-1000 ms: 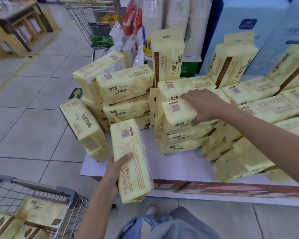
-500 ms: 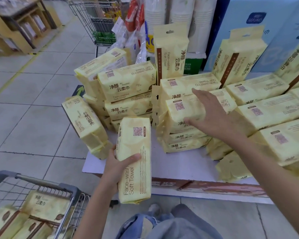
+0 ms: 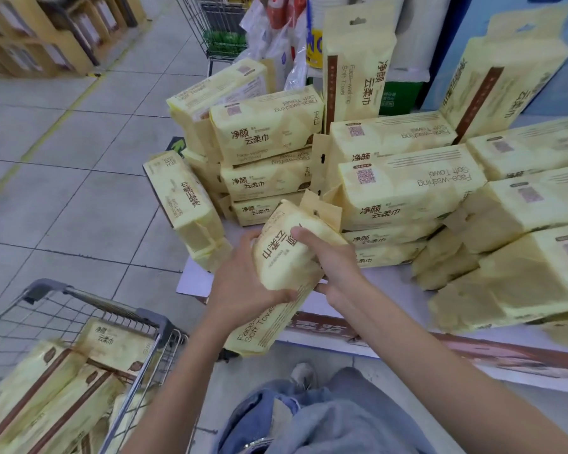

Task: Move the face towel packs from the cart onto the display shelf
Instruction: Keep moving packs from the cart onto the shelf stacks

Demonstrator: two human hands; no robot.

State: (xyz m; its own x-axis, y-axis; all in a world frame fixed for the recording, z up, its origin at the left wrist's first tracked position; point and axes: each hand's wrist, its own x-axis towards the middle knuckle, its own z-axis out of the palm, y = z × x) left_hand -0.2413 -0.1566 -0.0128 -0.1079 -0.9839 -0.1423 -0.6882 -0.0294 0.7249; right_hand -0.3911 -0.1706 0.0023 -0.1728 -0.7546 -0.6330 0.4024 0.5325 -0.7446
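**Both hands on one towel pack, front-left of shelf**

Person stands at the low white display shelf (image 3: 391, 290), wire cart (image 3: 151, 317) at their left side. Left hand (image 3: 243, 286) and right hand (image 3: 335, 273) both grip one face towel pack (image 3: 286, 257). Left thumb lies across its lower face w/ fingers wrapped round the left side. Right thumb presses the upper face, fingers tucked under the right edge. Pack is tilted, hang-tab end up and pointing twd the stacks, bottom end hanging out past the shelf's front edge

On the shelf:
- left stack (image 3: 266, 126), three packs flat, more behind it
- middle stack (image 3: 407, 188), just right of the held pack, tab end close to it
- loose pile (image 3: 538, 198) to the right, packs overlapping
- upright pack (image 3: 358, 60) standing behind the stacks
- leaning pack (image 3: 184, 198) at the shelf's left edge, tipped outward

Cart packs (image 3: 112, 342) lie flat in the basket, same yellow wrap w/ brown stripe

Bkgd: second cart (image 3: 217, 27) up the aisle, blue cartons (image 3: 473, 44) behind the shelf, wooden racks (image 3: 30, 34) far left. Grey tile floor (image 3: 63, 208). Person's jeans (image 3: 325, 417) and one shoe (image 3: 304, 376) show at bottom
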